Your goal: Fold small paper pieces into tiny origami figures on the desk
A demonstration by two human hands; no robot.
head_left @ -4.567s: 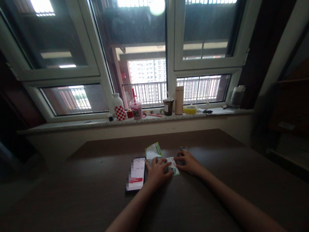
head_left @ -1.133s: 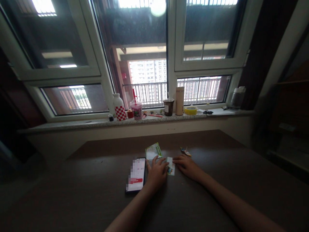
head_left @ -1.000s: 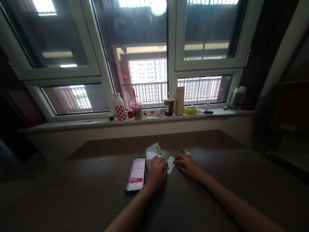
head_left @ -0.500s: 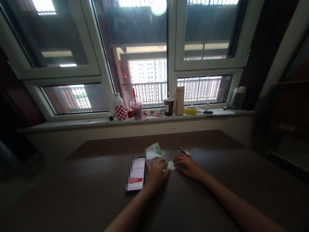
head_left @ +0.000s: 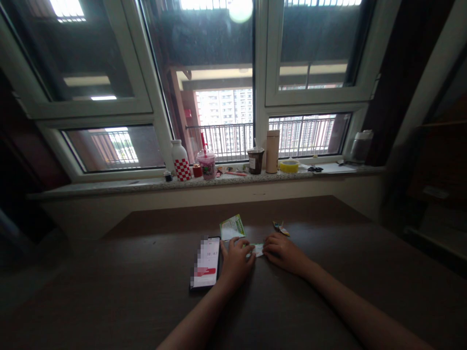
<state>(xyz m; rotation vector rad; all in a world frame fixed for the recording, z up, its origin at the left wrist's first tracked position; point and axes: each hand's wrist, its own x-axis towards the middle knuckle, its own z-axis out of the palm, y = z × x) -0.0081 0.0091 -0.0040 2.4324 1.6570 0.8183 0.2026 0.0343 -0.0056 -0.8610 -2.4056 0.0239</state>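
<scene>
My left hand [head_left: 236, 260] and my right hand [head_left: 282, 251] lie close together on a dark wooden table [head_left: 146, 291]. Between their fingertips is a small folded piece of printed paper [head_left: 257, 250], and the fingers of both hands are pinched on it. Only a narrow strip of the paper shows. A phone [head_left: 206, 262] with a lit screen lies flat just left of my left hand. A green and white paper slip [head_left: 231, 227] lies beyond my left hand. A small coloured scrap [head_left: 280, 228] lies beyond my right hand.
A stone windowsill [head_left: 109, 184] runs behind the table with a white bottle with red checks [head_left: 180, 161], a pink drink cup [head_left: 206, 165], a dark cup [head_left: 255, 161], a tan flask [head_left: 272, 151], a yellow tape roll [head_left: 288, 166] and scissors [head_left: 314, 169]. Dark shelving stands at the right.
The printed paper has gone from a wide sheet under both hands to a small folded strip. My hands have drawn closer together over it.
</scene>
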